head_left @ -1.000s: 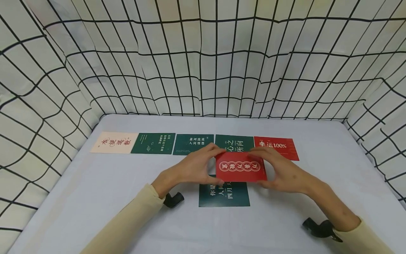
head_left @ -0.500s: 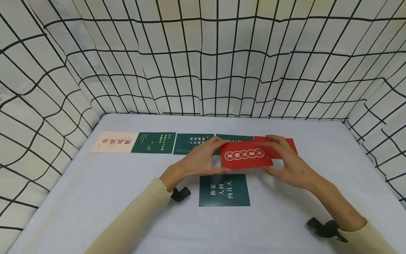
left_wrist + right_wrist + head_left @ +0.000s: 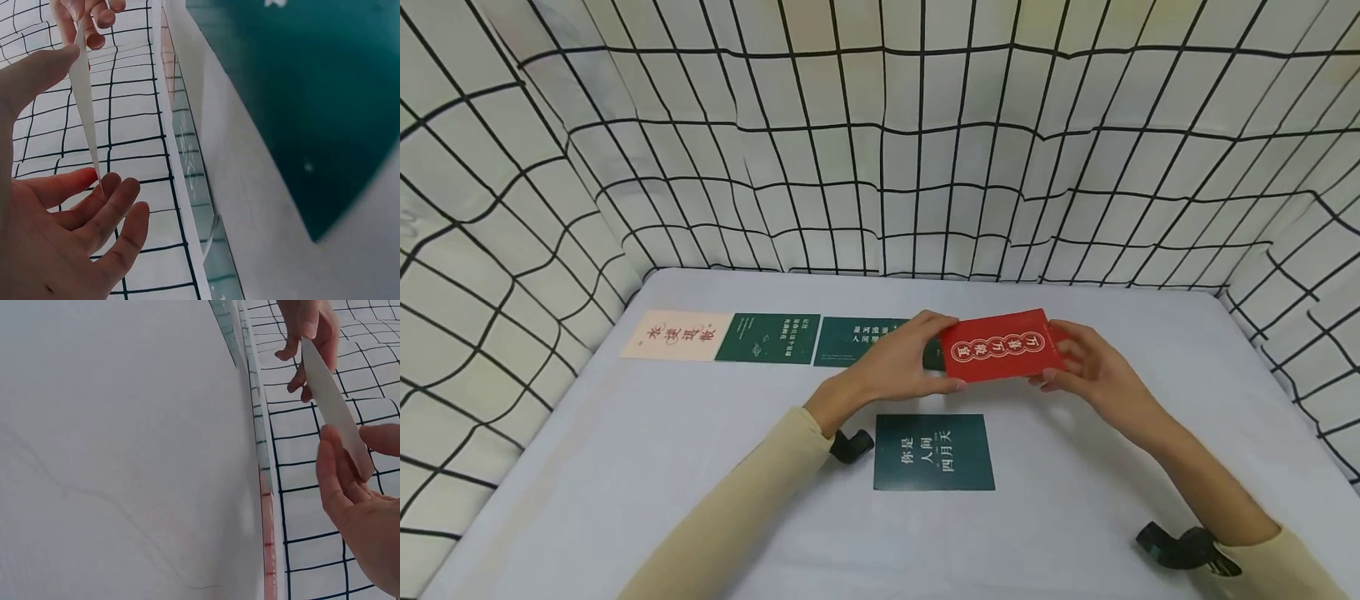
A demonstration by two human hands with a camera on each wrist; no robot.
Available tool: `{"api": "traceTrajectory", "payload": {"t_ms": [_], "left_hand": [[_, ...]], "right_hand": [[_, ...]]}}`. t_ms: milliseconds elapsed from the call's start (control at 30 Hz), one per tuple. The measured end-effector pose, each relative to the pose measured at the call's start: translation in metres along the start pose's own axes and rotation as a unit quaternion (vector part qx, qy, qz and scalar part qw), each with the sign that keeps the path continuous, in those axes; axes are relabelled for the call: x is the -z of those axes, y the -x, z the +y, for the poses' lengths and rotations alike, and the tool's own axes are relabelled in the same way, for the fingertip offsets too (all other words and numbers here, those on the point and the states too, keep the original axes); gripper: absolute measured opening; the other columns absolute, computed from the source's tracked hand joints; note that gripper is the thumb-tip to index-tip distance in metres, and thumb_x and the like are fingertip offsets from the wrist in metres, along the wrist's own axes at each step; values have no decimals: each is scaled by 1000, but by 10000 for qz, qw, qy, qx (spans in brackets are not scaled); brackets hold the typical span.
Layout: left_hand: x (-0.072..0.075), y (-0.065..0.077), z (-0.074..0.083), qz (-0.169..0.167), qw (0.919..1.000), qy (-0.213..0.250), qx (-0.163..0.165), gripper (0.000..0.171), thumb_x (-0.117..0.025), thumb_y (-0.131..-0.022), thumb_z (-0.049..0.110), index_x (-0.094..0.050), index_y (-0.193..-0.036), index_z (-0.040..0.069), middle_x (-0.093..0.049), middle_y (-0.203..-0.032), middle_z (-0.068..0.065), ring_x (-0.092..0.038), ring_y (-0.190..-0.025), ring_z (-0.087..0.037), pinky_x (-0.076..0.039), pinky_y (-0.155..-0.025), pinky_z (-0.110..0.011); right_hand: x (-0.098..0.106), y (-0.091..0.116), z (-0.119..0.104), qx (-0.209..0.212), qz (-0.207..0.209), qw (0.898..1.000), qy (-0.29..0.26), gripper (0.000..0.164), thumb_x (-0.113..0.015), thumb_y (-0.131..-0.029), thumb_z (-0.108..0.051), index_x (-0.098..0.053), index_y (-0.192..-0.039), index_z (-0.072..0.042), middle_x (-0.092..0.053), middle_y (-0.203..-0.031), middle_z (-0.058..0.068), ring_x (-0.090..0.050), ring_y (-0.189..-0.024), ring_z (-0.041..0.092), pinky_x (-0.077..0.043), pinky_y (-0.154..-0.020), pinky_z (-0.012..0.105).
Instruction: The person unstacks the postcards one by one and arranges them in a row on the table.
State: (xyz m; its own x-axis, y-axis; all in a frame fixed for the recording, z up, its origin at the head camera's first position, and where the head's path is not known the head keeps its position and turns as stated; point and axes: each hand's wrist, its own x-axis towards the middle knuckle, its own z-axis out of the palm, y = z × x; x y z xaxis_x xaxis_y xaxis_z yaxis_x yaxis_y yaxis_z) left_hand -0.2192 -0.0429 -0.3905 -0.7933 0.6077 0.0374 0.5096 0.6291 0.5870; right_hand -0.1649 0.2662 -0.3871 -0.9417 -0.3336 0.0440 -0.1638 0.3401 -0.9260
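Observation:
A red card (image 3: pixel 997 346) with white characters is held up over the far part of the table, tilted, its right side higher. My left hand (image 3: pixel 898 358) grips its left end between thumb and fingers. At the right end, my right hand (image 3: pixel 1097 371) pinches the card's lower corner. In the right wrist view the card (image 3: pixel 334 403) appears nearly edge-on between both hands. Below it on the table lies a dark green card (image 3: pixel 934 452) with white characters turned sideways. Another green card (image 3: pixel 933 357) at the back is mostly covered by the held card and left hand.
Along the back of the white table (image 3: pixel 737 450) runs a row with a pale pink card (image 3: pixel 676 336), a green card (image 3: pixel 767 337) and a teal card (image 3: pixel 850 340). A red card (image 3: pixel 268 544) in this row shows edge-on in the right wrist view. Black grid netting (image 3: pixel 917 183) surrounds the table.
Both hands have carried the red card up, away and to the right, uncovering the near green card. The card has tilted, and the right fingers have shifted to its lower corner.

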Motion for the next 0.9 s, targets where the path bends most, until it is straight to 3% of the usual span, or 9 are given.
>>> {"api": "traceTrajectory", "payload": {"t_ms": [167,500,900], "left_hand": [[0,-11,6,59,9999,-85,-54,92,-82,-85,46,-39,-161,19,-45,-159,-1,-44,-145,-16,-58,-103,-37],[-8,-25,14,71,9998,-179,-75,91,-83,-85,45,-39,-160,18,-45,-159,-2,-46,-143,-19,-56,-107,-38],[-14,-38,28,56,9999,-65,-97,89,-80,-88,46,-38,-161,19,-39,-164,-1,-42,-146,-18,-55,-109,-36]], "right_hand": [[4,0,0,69,356,9992,-194,66,-60,-106,-16,-26,-162,-6,-63,-125,2,-75,-100,10,-62,-88,24],[1,6,7,-213,783,9917,-994,71,-62,-105,-17,-22,-162,-6,-71,-123,-11,-79,-94,12,-61,-85,19],[7,9,9,-317,1187,9767,-1761,70,-60,-106,-18,-20,-163,-8,-72,-118,-7,-79,-88,12,-59,-88,16]]}}
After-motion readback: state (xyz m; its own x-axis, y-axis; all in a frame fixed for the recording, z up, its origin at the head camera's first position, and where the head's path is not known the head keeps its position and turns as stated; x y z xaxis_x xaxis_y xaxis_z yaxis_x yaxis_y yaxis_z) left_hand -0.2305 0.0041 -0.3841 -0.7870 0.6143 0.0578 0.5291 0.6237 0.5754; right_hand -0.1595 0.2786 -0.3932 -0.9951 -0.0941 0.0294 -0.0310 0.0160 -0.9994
